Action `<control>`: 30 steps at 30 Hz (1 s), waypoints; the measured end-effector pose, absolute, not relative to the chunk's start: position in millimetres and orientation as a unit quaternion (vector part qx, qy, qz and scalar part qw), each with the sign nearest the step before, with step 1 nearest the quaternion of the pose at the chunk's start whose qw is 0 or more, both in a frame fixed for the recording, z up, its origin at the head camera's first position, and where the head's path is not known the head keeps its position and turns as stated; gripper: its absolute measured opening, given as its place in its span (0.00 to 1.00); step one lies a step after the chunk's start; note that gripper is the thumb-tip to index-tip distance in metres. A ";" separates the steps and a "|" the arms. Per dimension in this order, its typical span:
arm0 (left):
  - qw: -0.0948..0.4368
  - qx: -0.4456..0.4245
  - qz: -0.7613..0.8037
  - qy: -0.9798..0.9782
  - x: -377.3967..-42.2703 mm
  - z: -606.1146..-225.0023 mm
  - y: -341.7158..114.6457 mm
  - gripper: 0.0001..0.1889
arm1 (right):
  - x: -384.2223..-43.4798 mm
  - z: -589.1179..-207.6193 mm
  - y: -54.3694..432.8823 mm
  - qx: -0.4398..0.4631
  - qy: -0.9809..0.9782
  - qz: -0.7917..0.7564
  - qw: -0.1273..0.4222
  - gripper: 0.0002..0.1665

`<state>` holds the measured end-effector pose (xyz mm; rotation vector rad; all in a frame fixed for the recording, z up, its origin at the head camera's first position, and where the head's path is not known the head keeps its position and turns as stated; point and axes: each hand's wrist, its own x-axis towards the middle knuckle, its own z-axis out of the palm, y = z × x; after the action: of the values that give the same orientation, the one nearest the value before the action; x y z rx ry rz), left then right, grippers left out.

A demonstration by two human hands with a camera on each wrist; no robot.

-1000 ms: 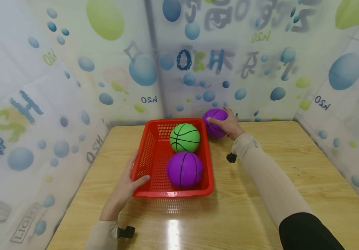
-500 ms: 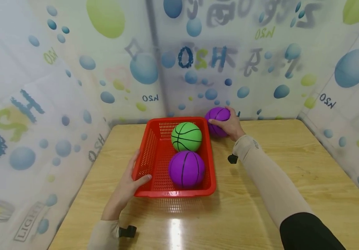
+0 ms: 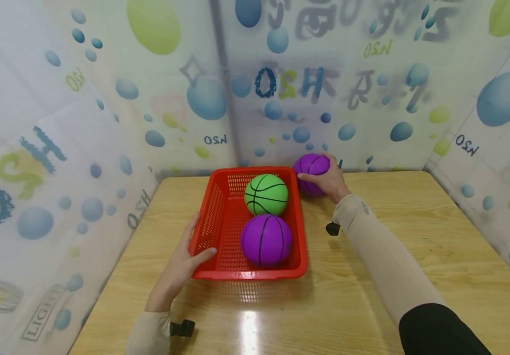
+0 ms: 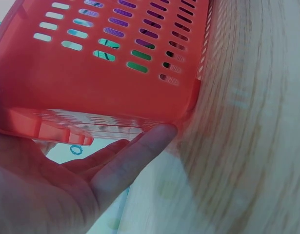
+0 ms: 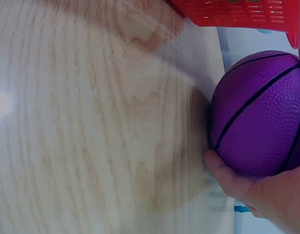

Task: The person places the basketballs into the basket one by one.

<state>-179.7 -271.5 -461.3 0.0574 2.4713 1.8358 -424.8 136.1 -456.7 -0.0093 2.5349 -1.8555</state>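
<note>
A red plastic basket (image 3: pixel 250 274) with slotted walls stands on the table, holding a green basketball (image 3: pixel 266 194) behind a purple basketball (image 3: pixel 266 240). My left hand (image 3: pixel 178 268) holds the basket's left side near the front corner, thumb over the rim; in the left wrist view its fingers (image 4: pixel 135 158) lie along the outer wall. Beside the basket's back right corner, my right hand (image 3: pixel 331 180) grips a second purple basketball (image 3: pixel 309 166) from its right side. The right wrist view shows this ball (image 5: pixel 259 114) close to the tabletop, with the hand partly cut off.
The wooden table (image 3: pixel 383 276) extends to the right of and in front of the basket. A printed wall covering (image 3: pixel 255 113) stands directly behind the table's back edge, and similar panels flank both sides.
Basket, balls and hands keep nearly the same places relative to each other. The whole head view has shifted slightly, with the scene appearing a little further right.
</note>
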 end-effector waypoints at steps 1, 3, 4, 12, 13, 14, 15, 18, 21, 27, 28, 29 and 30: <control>0.031 0.016 0.596 0.802 -179.7 -461.4 -271.1 0.54 | -424.6 -458.0 137.2 -0.001 0.806 -0.592 -0.002 0.77; 0.031 0.017 0.597 0.801 -179.6 -461.7 -270.6 0.54 | -423.4 -460.3 138.7 0.004 0.805 -0.594 -0.007 0.76; 0.032 0.018 0.597 0.801 -179.6 -461.9 -270.4 0.54 | -421.9 -460.6 139.3 0.004 0.804 -0.594 -0.011 0.75; 0.034 0.017 0.596 0.802 -178.5 -465.0 -268.0 0.54 | -407.7 -462.4 142.1 0.001 0.796 -0.603 -0.045 0.73; 0.035 0.018 0.598 0.800 -178.6 -465.4 -268.0 0.54 | -407.3 -462.6 142.5 0.001 0.795 -0.604 -0.048 0.73; 0.035 0.020 0.600 0.799 -178.7 -465.7 -268.0 0.54 | -407.0 -462.5 142.7 0.002 0.794 -0.606 -0.052 0.73; 0.036 0.020 0.602 0.797 -179.0 -465.7 -268.1 0.54 | -406.9 -461.9 142.9 0.002 0.793 -0.607 -0.057 0.73; 0.033 0.023 0.602 0.797 -180.5 -465.1 -268.6 0.54 | -406.6 -457.0 143.6 -0.006 0.781 -0.620 -0.077 0.72; 0.031 0.025 0.599 0.800 -181.8 -463.6 -269.3 0.53 | -405.4 -447.8 144.8 -0.012 0.765 -0.637 -0.092 0.70; 0.035 0.022 0.599 0.799 -180.3 -460.8 -271.6 0.54 | -398.3 -428.1 145.0 -0.026 0.748 -0.657 -0.094 0.70; 0.035 0.022 0.601 0.798 -180.0 -460.7 -272.0 0.54 | -397.4 -425.2 144.9 -0.030 0.745 -0.659 -0.097 0.70; 0.035 0.023 0.602 0.798 -179.6 -460.6 -272.4 0.54 | -396.7 -422.3 144.8 -0.034 0.742 -0.662 -0.099 0.70; 0.035 0.023 0.602 0.797 -179.5 -460.8 -272.9 0.54 | -395.9 -419.4 144.7 -0.038 0.739 -0.665 -0.101 0.69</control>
<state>-179.5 -272.9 -460.8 0.0698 2.4505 1.8523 -395.9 144.7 -419.4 -0.1269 2.4835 -2.2345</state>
